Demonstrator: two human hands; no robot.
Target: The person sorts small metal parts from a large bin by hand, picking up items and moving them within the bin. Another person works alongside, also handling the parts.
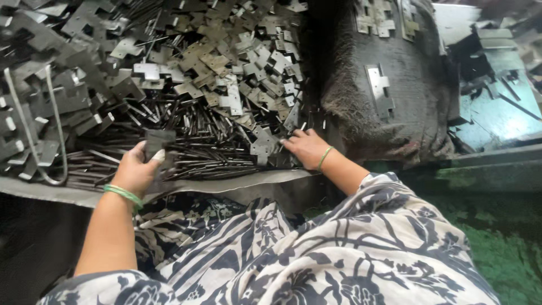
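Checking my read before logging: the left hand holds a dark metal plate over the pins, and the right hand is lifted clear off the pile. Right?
Not quite. In the head view the right hand rests on the pins, fingers down, not lifted. The left hand does hold a dark plate.

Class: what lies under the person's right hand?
The right hand rests on thin metal rods and notched hinge plates. Whatever lies directly beneath the palm is covered.
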